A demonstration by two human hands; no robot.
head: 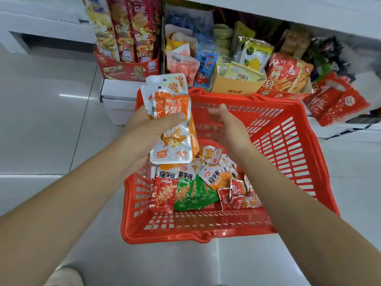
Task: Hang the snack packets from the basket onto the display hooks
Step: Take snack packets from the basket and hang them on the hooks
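Gripped in the left hand (152,129), thumb pressed across the front: a small stack of orange-and-white packets (172,112), raised above the far-left corner of the basket (288,141). Glossy, crinkled film; flat pouches with rounded corners and what looks like a small punched hole near the top edge. Just beside, over the basket's middle, the right hand (228,124), fingers relaxed and slightly curved, holding nothing. Down on the basket floor, heaped toward the near-left: loose packets (185,188) in red, green and orange, large flat ones among smaller ones, all shiny and wrinkled. Rigid red plastic all round them, slotted walls, thick rolled rim. No display hooks in view, so nothing seen hung; judged far from finished, with the handful not yet hung and a good pile left. Beyond, low under a white shelf (268,9): a yellow cardboard box (235,85) of pale sachets, tall red sleeves (132,27), more bright bags. Underneath everything, pale polished floor tiles (51,120) with soft glare.
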